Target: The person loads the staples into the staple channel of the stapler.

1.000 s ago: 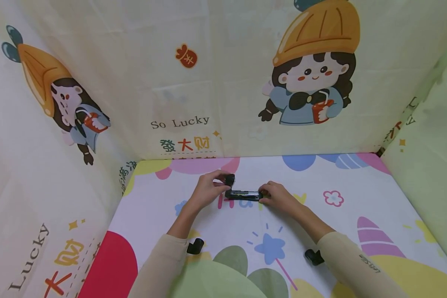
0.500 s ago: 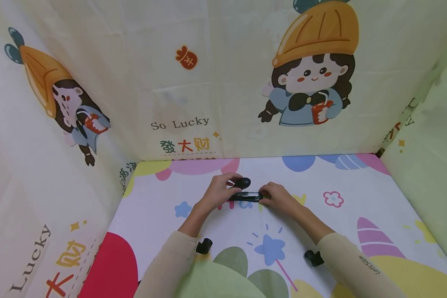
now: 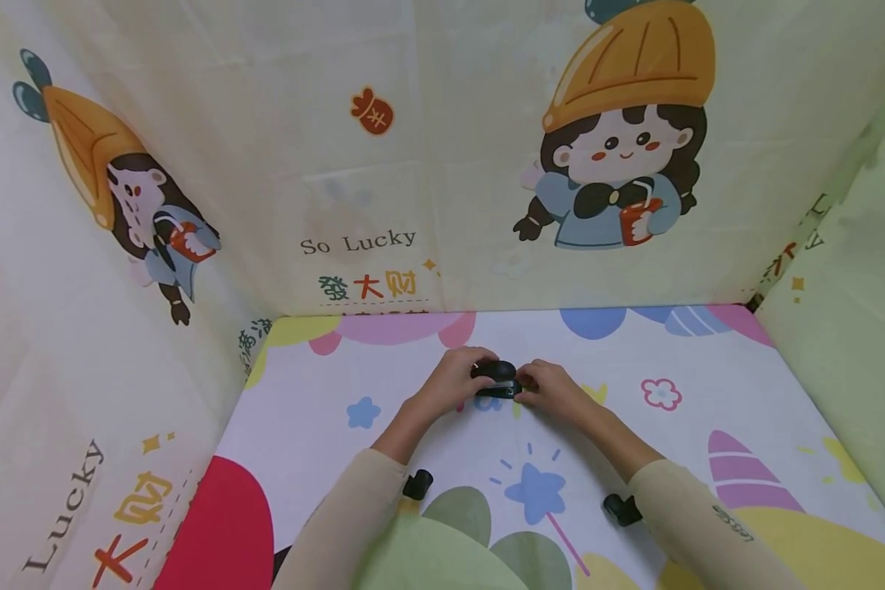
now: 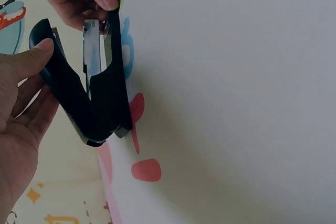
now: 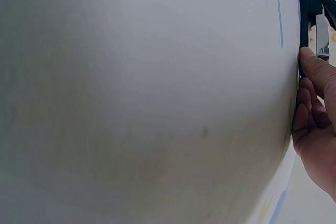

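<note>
A black stapler [image 4: 113, 98] lies along the table with its top arm [image 4: 68, 85] swung up from the base, baring the metal staple channel [image 4: 93, 51]. My left hand [image 3: 460, 378] pinches the raised arm near its free end, thumb on one side and fingers on the other. At the base's front end, my right hand [image 3: 549, 385] holds the tip between thumb and curled fingers. In the right wrist view the right thumb [image 5: 315, 66] presses on the dark base. Part of the stapler's hinge end is hidden behind my left hand in the head view.
The table [image 3: 590, 459] wears a white cloth with printed coloured shapes. Cream printed cloth [image 3: 472, 188] hangs at the back and both sides. A black wrist-camera piece shows beside each sleeve [image 3: 369, 500].
My left hand has moved right and swung the stapler's top arm over from upright toward the base, narrowing the gap. The right hand has stayed at the base's end.
</note>
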The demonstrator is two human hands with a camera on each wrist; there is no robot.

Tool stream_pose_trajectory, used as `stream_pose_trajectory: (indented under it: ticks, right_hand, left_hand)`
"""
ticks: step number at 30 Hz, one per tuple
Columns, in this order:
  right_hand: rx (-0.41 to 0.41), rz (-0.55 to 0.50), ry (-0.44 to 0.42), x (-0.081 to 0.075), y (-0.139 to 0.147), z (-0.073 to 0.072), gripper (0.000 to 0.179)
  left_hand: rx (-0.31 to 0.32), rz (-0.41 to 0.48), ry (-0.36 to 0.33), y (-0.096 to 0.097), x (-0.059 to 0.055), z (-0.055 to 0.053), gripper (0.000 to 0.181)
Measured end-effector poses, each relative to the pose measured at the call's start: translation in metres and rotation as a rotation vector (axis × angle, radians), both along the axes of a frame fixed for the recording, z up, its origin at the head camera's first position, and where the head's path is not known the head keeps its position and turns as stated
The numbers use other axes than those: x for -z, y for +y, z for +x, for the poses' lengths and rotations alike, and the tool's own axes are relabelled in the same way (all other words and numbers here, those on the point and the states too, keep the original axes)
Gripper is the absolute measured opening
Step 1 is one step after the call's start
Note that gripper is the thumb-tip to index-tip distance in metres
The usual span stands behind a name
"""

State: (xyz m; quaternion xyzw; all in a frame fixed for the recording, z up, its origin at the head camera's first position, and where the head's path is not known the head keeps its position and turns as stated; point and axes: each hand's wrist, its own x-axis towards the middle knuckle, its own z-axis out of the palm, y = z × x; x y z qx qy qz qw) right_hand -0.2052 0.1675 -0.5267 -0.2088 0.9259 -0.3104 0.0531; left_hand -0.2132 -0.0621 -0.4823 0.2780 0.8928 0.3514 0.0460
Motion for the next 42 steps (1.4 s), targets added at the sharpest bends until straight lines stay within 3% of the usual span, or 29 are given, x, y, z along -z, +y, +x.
stream_pose_trajectory:
  ticks: [9,15,25,42]
  right_hand:
    - [-0.022,-0.021,0.02,-0.002,0.0,0.0,0.03]
    - [-0.02,-0.019,0.02,-0.002,0.001,-0.001,0.031]
    - [-0.02,-0.021,0.011,-0.002,0.001,0.0,0.03]
    - [-0.01,-0.031,-0.004,0.003,0.002,0.0,0.028]
  left_hand:
    - [0.008,-0.133,0.01,0.009,0.004,-0.002,0.031]
    - [0.038,-0.133,0.025,0.009,0.003,-0.003,0.029]
    - [0.006,-0.119,-0.014,0.009,0.005,-0.002,0.024]
    - [-0.007,-0.204,0.021,0.018,0.011,0.002,0.019]
